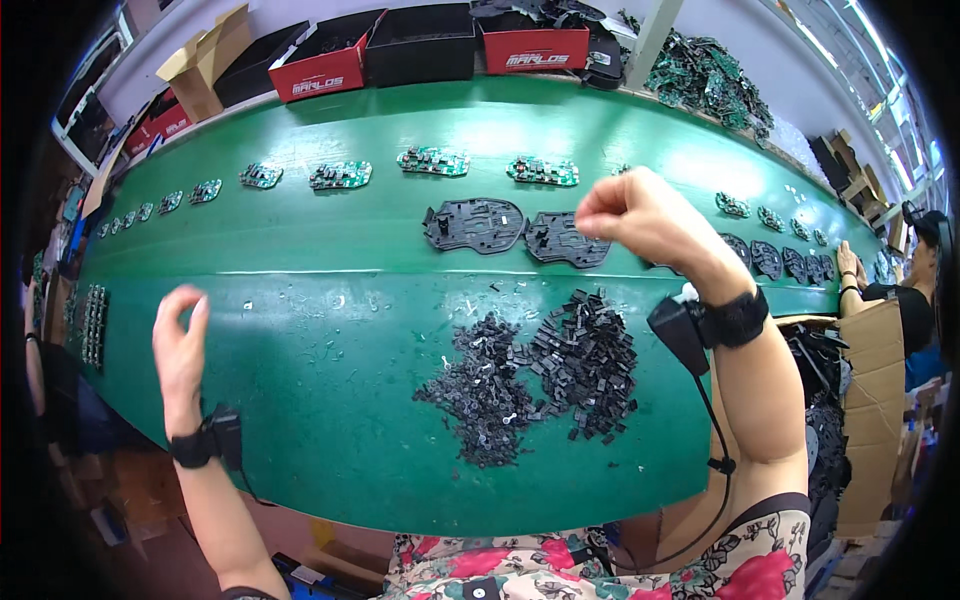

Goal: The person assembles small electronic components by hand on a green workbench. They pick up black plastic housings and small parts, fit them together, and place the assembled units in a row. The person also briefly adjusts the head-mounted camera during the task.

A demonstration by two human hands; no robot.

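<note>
My right hand (635,215) hovers over the right one of two black plastic mouse-shaped shells (562,242). Its thumb and fingertips are pressed together, and whatever they hold is too small or hidden to make out. Beside it lies the second black shell (472,224), its inner side with ribs and posts facing up. My left hand (180,345) is raised above the left part of the green table, thumb and fingers curved with a gap between them and nothing in it. Two heaps sit in front of me: small black clip-like pieces (480,390) and small black rectangular pieces (588,365).
A row of green circuit boards (433,162) runs along the green table (330,450). More black shells (766,260) line up at right, near a co-worker's hand (848,262). Red and black boxes (420,45) stand behind. A carton (868,420) of black parts stands by my right arm.
</note>
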